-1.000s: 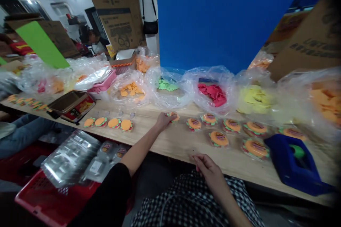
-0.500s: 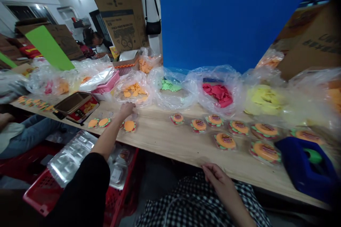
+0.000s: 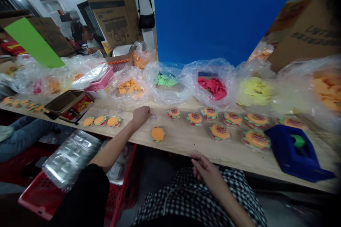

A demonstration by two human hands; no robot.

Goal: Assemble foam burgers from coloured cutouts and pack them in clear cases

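My left hand (image 3: 142, 116) reaches over the table, its fingers closed at the top edge of a clear plastic clamshell (image 3: 153, 117), whose raised lid is hard to make out. An orange toy burger (image 3: 158, 134) with green and red edges lies just in front of that hand. Three similar open-topped burgers (image 3: 114, 121) sit in a row to the left, with faint clear lids standing behind them. Over my lap, by the table's front edge, my right hand (image 3: 204, 166) is loosely curled with nothing visible in it.
Several closed, labelled burger packs (image 3: 220, 132) stand at the right, beside a blue tape dispenser (image 3: 295, 152). Clear bags of orange, green, red (image 3: 213, 88) and yellow pieces line the back. Below left, a red crate (image 3: 39, 195) holds clear packaging. A brown box (image 3: 69, 104) stands left.
My left hand has moved right along the table, and the burger in its clear shell has moved with it. My right hand stays by the table edge. The view has shifted slightly.
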